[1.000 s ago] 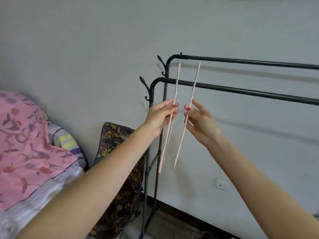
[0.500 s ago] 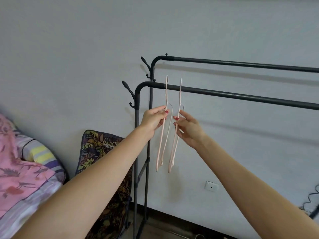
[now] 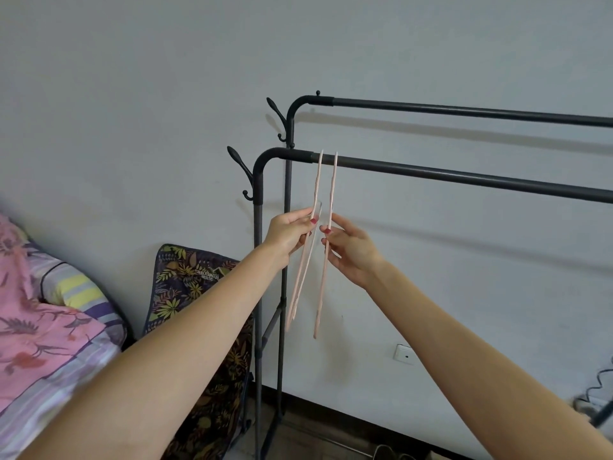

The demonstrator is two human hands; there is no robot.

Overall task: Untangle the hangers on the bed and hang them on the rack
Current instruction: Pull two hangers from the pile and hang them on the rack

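Pinching pink hangers — left hand, right hand — at the rack.

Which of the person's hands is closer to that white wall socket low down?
Right. The right hand is above and left of the wall socket; the left hand lies farther left, beyond both hangers.

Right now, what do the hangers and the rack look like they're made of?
Hangers: probably plastic, pale pink, matte, thin and flat seen edge-on. Rack: likely metal tubing with a dark grey matte coating, with black pieces at the bends that could be plastic.
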